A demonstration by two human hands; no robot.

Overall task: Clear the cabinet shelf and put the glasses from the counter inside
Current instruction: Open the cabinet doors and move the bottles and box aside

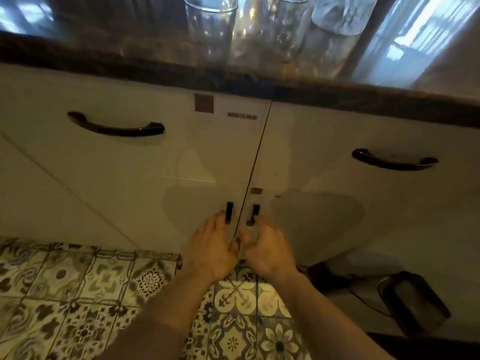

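Note:
Several clear glasses [211, 32] stand close together on the dark counter [109, 62] at the top, blurred. Below it the two white cabinet doors [197, 203] are closed and meet at a vertical seam. My left hand [210, 246] reaches to the left door's black handle [229, 212], fingers extended and fingertips beside it. My right hand [266, 246] is at the right door's black handle [256, 211], fingers curled and touching its lower end. Neither hand holds anything. The shelf inside is hidden.
Two white drawer fronts sit under the counter, each with a curved black handle [115, 127] [394, 161]. Patterned tiles [78, 294] cover the floor. A black-framed flat object [413, 304] lies on the floor at the right, near the right door.

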